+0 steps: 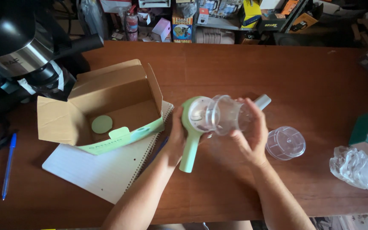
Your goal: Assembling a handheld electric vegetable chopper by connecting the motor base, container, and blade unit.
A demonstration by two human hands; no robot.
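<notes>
- Left hand (176, 136) is wrapped around the pale green handheld device (191, 140), grip clenched near where the round head meets the long handle; the handle points down toward the person.
- Right hand (250, 136) has its grip closed around the clear plastic cup (222, 115), fingers curled over the far side, holding it on its side with the open mouth against the device's round head.
- Both things are held just above the desk (311, 76), near its middle, between the open cardboard box (107, 106) and a second clear plastic cup (285, 142) that stands on the desk just right of the right hand.
- Handling guess: the cup looks thin, stiff and light; smooth walls likely slippery, could crack if squeezed hard. Best held around the barrel with spread fingers, as now, not by the rim.
- The green device looks like rigid plastic, probably a bit heavier at the head. The handle is the obvious hold; gripping up near the head gives better control while the cup is pressed on.
- A grey-white stub (262, 101) shows past the cup; cannot tell what it belongs to.
- Nearby: spiral notebook (103, 170) under the box, green disc (102, 124) inside the box, blue pen (8, 166) at far left, crumpled clear bag (356, 168) at right.
</notes>
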